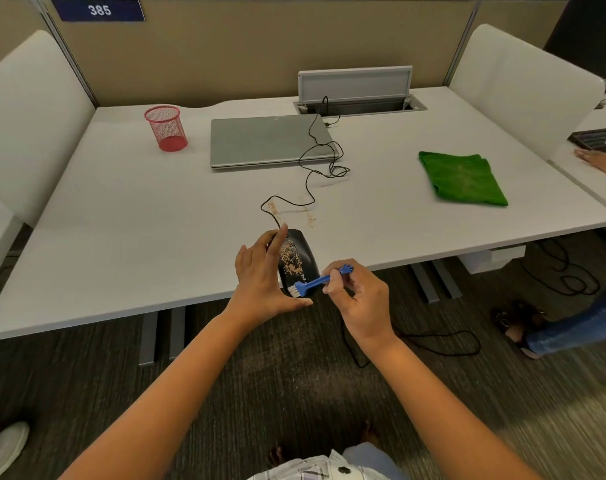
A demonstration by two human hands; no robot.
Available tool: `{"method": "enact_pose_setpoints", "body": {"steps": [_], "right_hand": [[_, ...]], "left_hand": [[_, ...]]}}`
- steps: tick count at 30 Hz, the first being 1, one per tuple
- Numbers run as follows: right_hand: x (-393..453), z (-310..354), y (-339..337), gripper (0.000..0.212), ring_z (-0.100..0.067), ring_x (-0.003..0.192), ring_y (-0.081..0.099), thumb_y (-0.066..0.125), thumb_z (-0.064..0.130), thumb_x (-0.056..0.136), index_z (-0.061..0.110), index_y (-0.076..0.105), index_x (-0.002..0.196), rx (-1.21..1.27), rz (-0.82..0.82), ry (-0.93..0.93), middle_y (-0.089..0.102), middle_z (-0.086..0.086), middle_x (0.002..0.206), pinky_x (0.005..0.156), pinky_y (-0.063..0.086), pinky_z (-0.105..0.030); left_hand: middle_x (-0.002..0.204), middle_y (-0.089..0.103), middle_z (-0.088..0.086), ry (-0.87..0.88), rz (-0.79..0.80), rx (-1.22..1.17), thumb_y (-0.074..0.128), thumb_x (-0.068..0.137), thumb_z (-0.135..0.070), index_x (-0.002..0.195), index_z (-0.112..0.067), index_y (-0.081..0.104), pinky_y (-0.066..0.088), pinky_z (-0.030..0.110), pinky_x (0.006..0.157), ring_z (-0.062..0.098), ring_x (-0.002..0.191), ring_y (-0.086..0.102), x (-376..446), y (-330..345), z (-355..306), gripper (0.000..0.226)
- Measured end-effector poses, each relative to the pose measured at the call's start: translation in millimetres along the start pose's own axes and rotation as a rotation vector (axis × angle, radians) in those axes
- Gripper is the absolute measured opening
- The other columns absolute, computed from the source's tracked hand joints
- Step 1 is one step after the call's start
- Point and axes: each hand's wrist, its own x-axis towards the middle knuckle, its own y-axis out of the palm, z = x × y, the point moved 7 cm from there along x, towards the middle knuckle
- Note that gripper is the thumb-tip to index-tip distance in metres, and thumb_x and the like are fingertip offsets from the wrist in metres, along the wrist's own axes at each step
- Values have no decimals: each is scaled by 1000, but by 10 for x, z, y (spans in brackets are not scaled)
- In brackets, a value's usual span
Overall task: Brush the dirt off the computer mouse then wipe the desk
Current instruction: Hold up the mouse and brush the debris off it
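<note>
We hold the mouse [296, 259] at the near edge of the desk [121, 209], our left hand [263, 278] wrapped round its left side with the forefinger laid along the top and the thumb under its rear. Tan dirt [290, 259] is strewn over the mouse's back. Our right hand [360, 303] pinches the blue brush [320, 280] by its handle, and the white bristles [294, 289] rest at the rear end of the mouse, nearest us.

To do this stroke well, we judge it best to keep the left hand firm so the mouse does not twist, and to sweep the bristles in short, light strokes in one direction along the back, so that the grains fall onto the desk and not onto the carpet [294, 375] below. We should tilt the mouse slightly toward the desk, since its rear seems to hang past the edge.

Beyond the mouse, more dirt lies scattered on the desk beside its cable [306, 194]. Farther right of the mouse, well apart, lies the green cloth [464, 178], ready for the wiping. Behind the mouse sits a closed laptop [267, 140].
</note>
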Motion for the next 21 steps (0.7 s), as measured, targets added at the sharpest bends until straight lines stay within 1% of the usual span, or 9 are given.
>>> {"method": "enact_pose_setpoints", "body": {"steps": [5, 7, 9, 12, 14, 16, 18, 20, 21], "right_hand": [[28, -90, -177, 10, -12, 66, 62, 49, 23, 89, 19, 58, 89, 5, -104, 31, 60, 10, 76, 62, 51, -21], [28, -135, -216, 7, -14, 65, 62, 52, 14, 91, 18, 58, 89, 7, -129, 54, 59, 8, 74, 62, 50, -22], [27, -146, -229, 10, -12, 66, 62, 51, 10, 92, 17, 57, 88, 16, -152, 69, 59, 10, 75, 61, 49, -18], [33, -82, -196, 11, -4, 65, 62, 46, 24, 92, 20, 56, 87, 52, -181, 66, 59, 12, 77, 61, 47, -12], [37, -42, -136, 14, -3, 63, 63, 44, 28, 91, 21, 55, 87, 79, -151, 64, 60, 10, 77, 62, 47, -11], [33, -38, -72, 16, -2, 63, 63, 45, 26, 91, 16, 57, 88, 82, -85, 67, 61, 6, 74, 63, 47, -10], [27, -86, -61, 11, -1, 64, 64, 49, 19, 92, 12, 57, 89, 74, -46, 90, 62, 2, 73, 65, 47, -9], [24, -148, -105, 9, 0, 65, 64, 49, 9, 93, 10, 57, 90, 79, -54, 121, 63, 1, 71, 66, 47, -9], [25, -170, -138, 10, 0, 65, 64, 47, 9, 93, 9, 57, 90, 78, -68, 133, 63, 0, 70, 67, 46, -8]], "left_hand": [[146, 23, 10, -17, -21, -29, 69, 52, -67, 136, -49, -13, -1, 50, 110, 22, 135, 14, -7, -28, 26, 119], [146, 23, 9, -23, -19, -34, 71, 51, -65, 136, -51, -13, -1, 50, 110, 20, 134, 13, -11, -30, 43, 120], [146, 23, 8, -23, -18, -29, 72, 50, -64, 136, -51, -13, -1, 49, 110, 19, 135, 13, -13, -31, 53, 121], [145, 24, 9, -17, -11, -15, 72, 50, -64, 136, -49, -12, 0, 50, 110, 22, 135, 14, -14, -25, 44, 121], [145, 24, 9, -17, -12, -12, 71, 51, -64, 137, -47, -11, 0, 51, 110, 22, 135, 15, -18, -23, 35, 121], [145, 24, 10, -14, -16, -17, 71, 51, -64, 138, -46, -10, 1, 51, 110, 23, 135, 15, -19, -24, 19, 120], [145, 24, 11, -9, -17, -20, 71, 52, -64, 138, -45, -10, 1, 51, 110, 22, 135, 15, -21, -23, 6, 119], [145, 24, 10, -10, -17, -16, 71, 52, -64, 138, -45, -10, 0, 50, 109, 21, 135, 15, -23, -25, 3, 119], [146, 24, 10, -13, -18, -13, 71, 52, -64, 137, -45, -10, -1, 49, 109, 21, 135, 14, -24, -29, 7, 119]]}}
